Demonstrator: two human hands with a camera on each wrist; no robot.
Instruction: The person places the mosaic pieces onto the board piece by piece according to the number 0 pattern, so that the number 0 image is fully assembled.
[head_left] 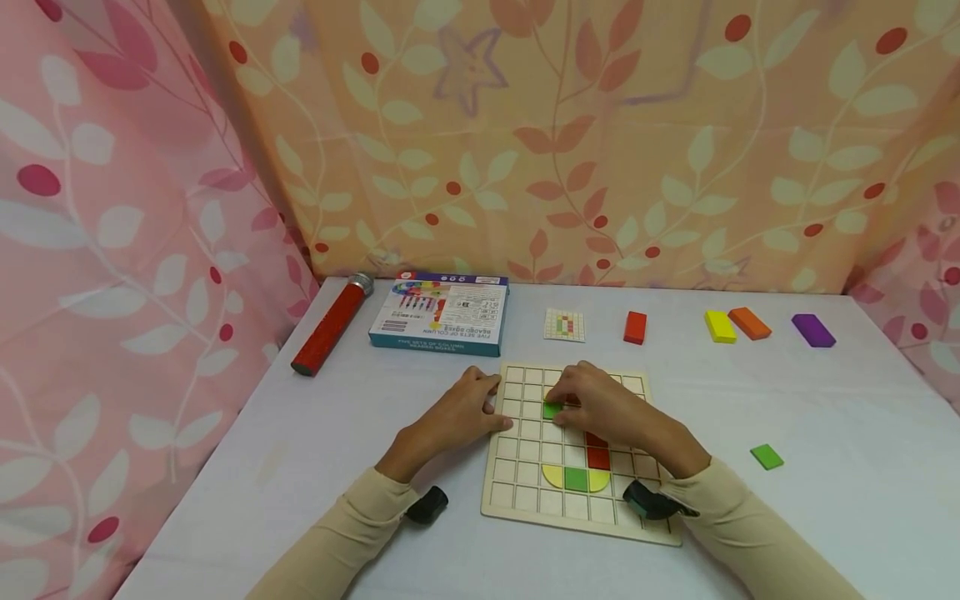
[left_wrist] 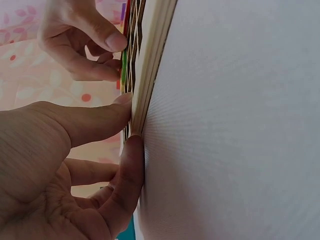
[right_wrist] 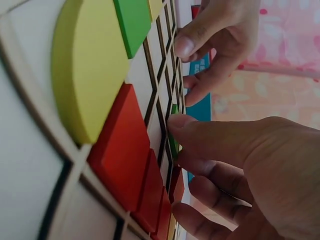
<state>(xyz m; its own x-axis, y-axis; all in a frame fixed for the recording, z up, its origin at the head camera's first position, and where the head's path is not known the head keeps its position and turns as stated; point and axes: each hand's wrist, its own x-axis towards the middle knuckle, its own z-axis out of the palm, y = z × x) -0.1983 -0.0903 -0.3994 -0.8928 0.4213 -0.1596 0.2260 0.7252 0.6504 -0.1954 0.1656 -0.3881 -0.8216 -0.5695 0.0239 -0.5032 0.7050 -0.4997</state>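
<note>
A wooden grid board (head_left: 528, 498) lies on the white table. My left hand (head_left: 457, 412) holds its left edge, thumb (left_wrist: 117, 117) on the top face and index finger against the side. My right hand (head_left: 603, 404) is over the upper part of the grid, thumb and fingertips pinching a green square tile (head_left: 552, 411) in a cell. Part of a red row under that hand is hidden. Lower down, red tiles (head_left: 597, 457) run to a yellow rounded piece (right_wrist: 90, 70), beside a green square (head_left: 576, 479) and another yellow rounded piece (head_left: 553, 475).
Behind the board are a pattern card (head_left: 564, 326), a boxed set (head_left: 442, 312) and a red microphone-shaped object (head_left: 330, 329). Red (head_left: 635, 327), yellow (head_left: 720, 327), orange (head_left: 750, 322) and purple (head_left: 813, 330) pieces lie back right. A green tile (head_left: 767, 457) lies right of the board.
</note>
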